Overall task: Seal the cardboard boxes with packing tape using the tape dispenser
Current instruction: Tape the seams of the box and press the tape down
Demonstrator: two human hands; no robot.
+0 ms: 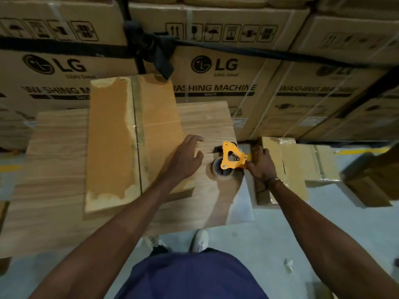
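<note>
A: Item one, cardboard box (121, 143)?
B: Tabletop (54, 169) centre, flaps closed, seam running twelve to six.
A: Left hand (185, 160)?
B: Fingers spread, resting at the box's three o'clock edge.
A: Tape dispenser (231, 162)?
B: Further right, right hand (262, 166) gripping its handle.
A: Step?
B: Likely fetching; next, carry it to the seam.

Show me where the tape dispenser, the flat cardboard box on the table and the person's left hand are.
tape dispenser (232, 155), head view, on its yellow side plate.
cardboard box (112, 134), head view, on its left top flap.
left hand (185, 159), head view, on the back of the hand.
</note>
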